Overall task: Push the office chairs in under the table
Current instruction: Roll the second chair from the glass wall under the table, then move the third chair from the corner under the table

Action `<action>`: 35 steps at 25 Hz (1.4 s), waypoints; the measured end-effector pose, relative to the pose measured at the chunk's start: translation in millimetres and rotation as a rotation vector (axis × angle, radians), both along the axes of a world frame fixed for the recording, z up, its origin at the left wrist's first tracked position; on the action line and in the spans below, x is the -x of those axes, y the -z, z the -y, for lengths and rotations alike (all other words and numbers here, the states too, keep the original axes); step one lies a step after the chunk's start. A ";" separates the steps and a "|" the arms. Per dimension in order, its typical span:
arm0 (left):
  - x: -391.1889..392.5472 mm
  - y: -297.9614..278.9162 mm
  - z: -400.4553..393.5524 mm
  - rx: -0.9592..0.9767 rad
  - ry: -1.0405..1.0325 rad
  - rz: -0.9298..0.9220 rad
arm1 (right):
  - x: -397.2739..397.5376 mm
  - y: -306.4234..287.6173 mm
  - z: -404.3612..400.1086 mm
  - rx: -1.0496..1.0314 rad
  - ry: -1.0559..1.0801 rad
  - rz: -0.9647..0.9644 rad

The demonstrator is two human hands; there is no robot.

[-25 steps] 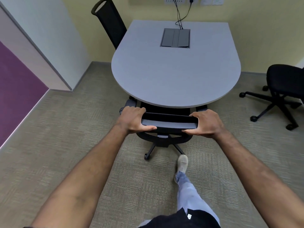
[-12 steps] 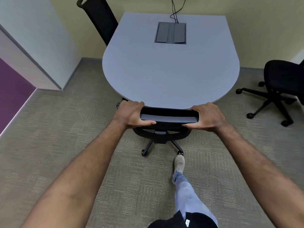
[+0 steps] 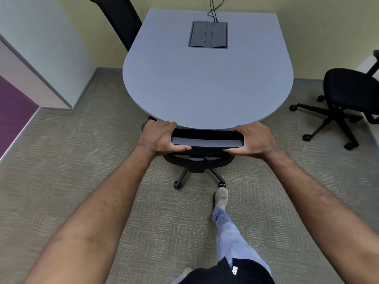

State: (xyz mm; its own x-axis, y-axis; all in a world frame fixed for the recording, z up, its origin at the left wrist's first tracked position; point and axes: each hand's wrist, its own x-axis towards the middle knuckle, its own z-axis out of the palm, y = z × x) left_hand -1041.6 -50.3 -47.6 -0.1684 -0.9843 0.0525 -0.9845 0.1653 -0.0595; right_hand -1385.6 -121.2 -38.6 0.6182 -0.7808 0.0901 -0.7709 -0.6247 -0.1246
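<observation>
On beige carpet [image 3: 82,171], grey table [image 3: 205,78] at 12; L hand [image 3: 159,138] & R hand [image 3: 255,140] grip chair back [image 3: 207,141] at table edge; 2nd chair [image 3: 348,93] at 2

Both forearms are bare, with no sleeves, watch or rings showing, and carry dark hair along their length. The left hand [image 3: 160,138] and right hand [image 3: 255,140] are bare too, with no gloves. 1 leg shows in light blue jeans [image 3: 231,234], faded and slightly frayed at the hem. The forward foot wears a pale, off-white shoe [image 3: 221,197], scuffed and greyish on the toe. At the bottom edge hangs a black garment [image 3: 215,275], with a small white tag [image 3: 234,270] bearing tiny print that cannot be read.
</observation>
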 end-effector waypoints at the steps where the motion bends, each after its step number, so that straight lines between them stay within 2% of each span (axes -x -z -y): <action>1: 1.1 0.6 -2.7 0.000 -0.011 0.001 | 0.5 0.7 -2.0 0.001 0.001 0.003; 6: 6.7 2.8 -23.3 0.007 -0.095 -0.053 | 1.7 2.6 -18.8 0.020 0.038 0.022; 12: 30.5 8.4 -70.3 0.038 -0.167 -0.106 | 11.3 13.9 -65.5 0.036 0.178 0.098; 21: 76.2 12.0 -142.3 -0.009 -0.155 -0.044 | 56.2 25.7 -157.3 -0.048 0.284 0.178; 28: 169.4 30.5 -177.3 -0.126 0.043 -0.036 | 147.7 58.8 -217.2 -0.178 0.412 0.099; 35: 291.2 64.9 -132.8 -0.268 0.175 -0.010 | 271.9 95.4 -229.6 -0.313 0.590 0.101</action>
State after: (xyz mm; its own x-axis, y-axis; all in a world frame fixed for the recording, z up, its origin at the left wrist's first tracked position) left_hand -1332.7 82.5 -112.5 -0.3373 -0.9193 -0.2025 -0.9399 0.3408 0.0184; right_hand -1657.5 108.4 -134.0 0.0809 -0.9837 -0.1608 -0.9470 -0.0255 -0.3204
